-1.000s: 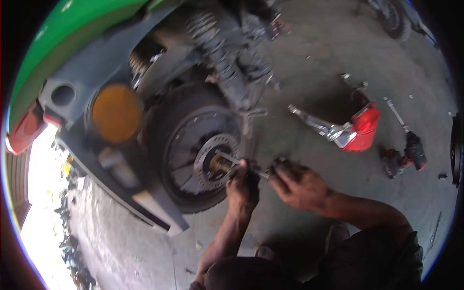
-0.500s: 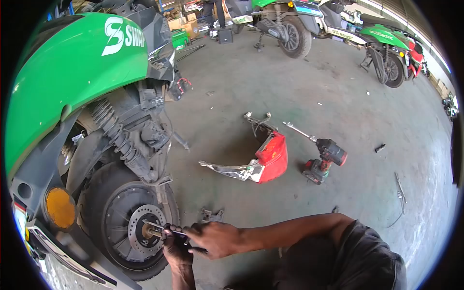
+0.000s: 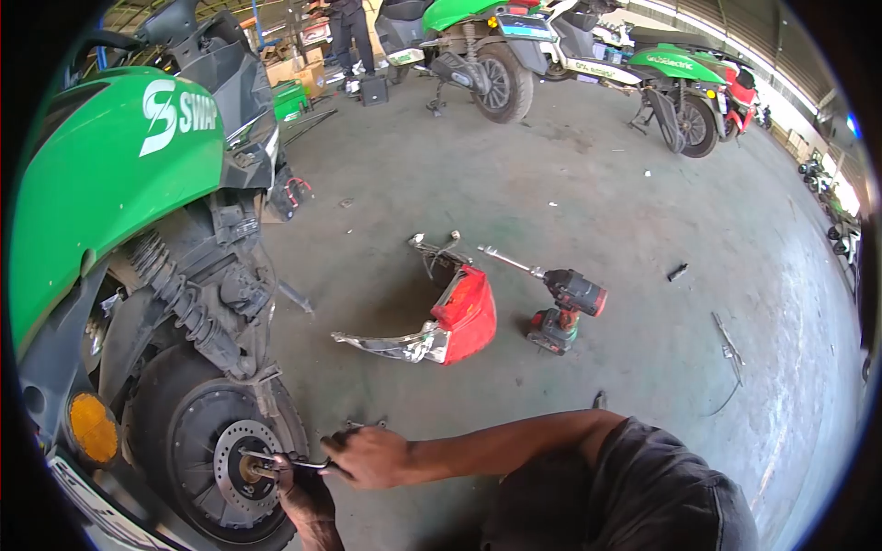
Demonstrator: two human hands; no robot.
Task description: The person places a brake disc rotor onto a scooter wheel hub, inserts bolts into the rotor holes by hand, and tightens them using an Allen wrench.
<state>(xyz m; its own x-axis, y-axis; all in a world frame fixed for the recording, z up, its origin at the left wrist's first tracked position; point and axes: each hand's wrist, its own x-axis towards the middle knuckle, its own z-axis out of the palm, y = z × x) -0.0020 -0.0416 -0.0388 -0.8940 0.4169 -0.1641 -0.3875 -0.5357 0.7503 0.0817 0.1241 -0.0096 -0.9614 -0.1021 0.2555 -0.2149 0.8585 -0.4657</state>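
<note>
A slim metal Allen key reaches from the brake disc on the scooter's wheel out to my right hand. My left hand is close to the wheel hub, its fingers closed around the tool's inner part by the disc. My right hand grips the outer end of the tool, fingers curled. The exact seat of the tool's tip at the disc is too small to make out. Behind my right hand, a small metal bracket on the floor is partly hidden.
A red tail light and a cordless impact wrench rest on the floor ahead. The green scooter body overhangs the wheel at left. A black socket and a thin cable lie to the right. Parked scooters and a person are farther back.
The view has shifted, so the scene sits further left and a little lower. My right hand has drawn slightly apart from my left, showing more of the tool between them.
</note>
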